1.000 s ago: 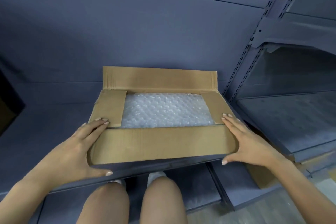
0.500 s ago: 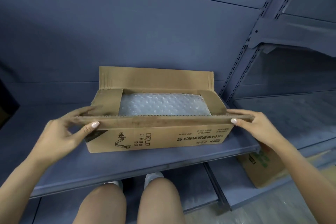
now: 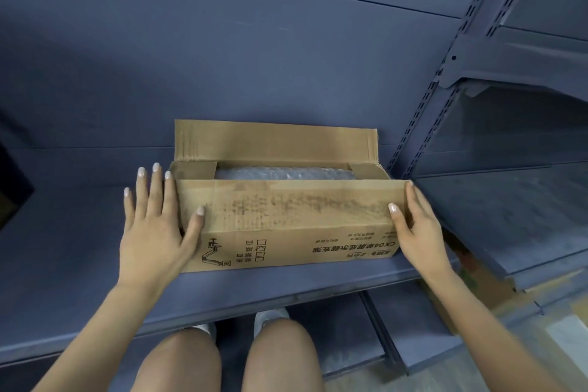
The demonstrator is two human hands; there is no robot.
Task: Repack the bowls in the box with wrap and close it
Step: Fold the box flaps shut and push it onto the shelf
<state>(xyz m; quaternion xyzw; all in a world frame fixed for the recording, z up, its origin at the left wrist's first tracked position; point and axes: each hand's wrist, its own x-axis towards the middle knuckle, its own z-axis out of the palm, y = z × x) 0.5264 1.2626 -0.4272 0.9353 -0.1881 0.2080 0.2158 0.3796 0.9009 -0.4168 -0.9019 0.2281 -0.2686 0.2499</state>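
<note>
1. We have the box (image 3: 286, 226) sitting on the blue shelf (image 3: 79, 264), near its front edge, with its printed front wall facing us. A second ago we looked almost straight down on it; now we see it from lower and from the front, so most of the opening is hidden from us.

2. The front flap (image 3: 286, 204) has changed most. A second ago it lay flat across the top under our palms, half a second ago it stood edge-on between our fingers, and now it rises steeply, blocking most of our view inside. We judge it has sprung or been lifted back up, so the closing is not finished.

3. The rear flap (image 3: 273, 143) stays upright against the shelf's back panel, and the two end flaps stay folded inward.

4. Our left hand (image 3: 152, 226) lies flat with fingers straight against the box's left end, thumb on the front flap. It holds nothing.

5. Our right hand (image 3: 416, 226) presses the right end likewise, fingers extended, thumb on the flap's face.

6. The wrap (image 3: 283, 173) shows only as a thin strip behind the flap. We see no bowls; we take them to lie beneath it. Both long flaps remain to be folded down.
</note>
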